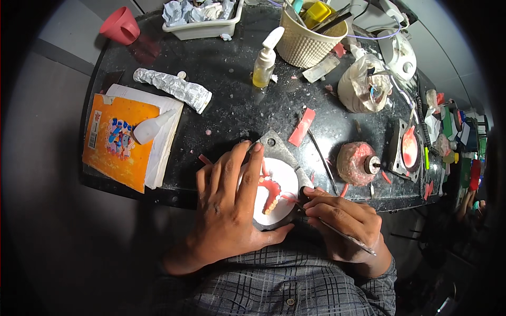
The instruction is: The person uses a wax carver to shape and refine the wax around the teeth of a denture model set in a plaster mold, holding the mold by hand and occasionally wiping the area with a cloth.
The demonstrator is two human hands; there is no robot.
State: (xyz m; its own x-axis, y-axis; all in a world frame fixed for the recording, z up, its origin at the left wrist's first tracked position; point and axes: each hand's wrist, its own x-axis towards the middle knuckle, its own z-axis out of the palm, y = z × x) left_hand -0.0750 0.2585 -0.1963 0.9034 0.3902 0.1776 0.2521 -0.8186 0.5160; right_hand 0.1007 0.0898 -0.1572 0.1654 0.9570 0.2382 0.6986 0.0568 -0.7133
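A grey metal denture flask half (272,141) with round white plaster (287,174) in it lies at the table's front edge. Set in the plaster is a pink wax denture (271,190) with a row of yellowish teeth. My left hand (224,203) grips the flask from the left, fingers along its far side and thumb along the near side. A thin metal wax carver (345,237) is pinched in my right hand (345,221), its tip at the plaster's right edge. Pink strips of wax reach from the denture toward the rim there.
At the left lie an orange book (118,142) and a crumpled foil-like tube (174,87). A pump bottle (264,60) and a woven basket (305,45) stand behind. Right of the flask are a pink-stained burner (354,164), a pink wax sheet (302,127) and another flask part (399,152).
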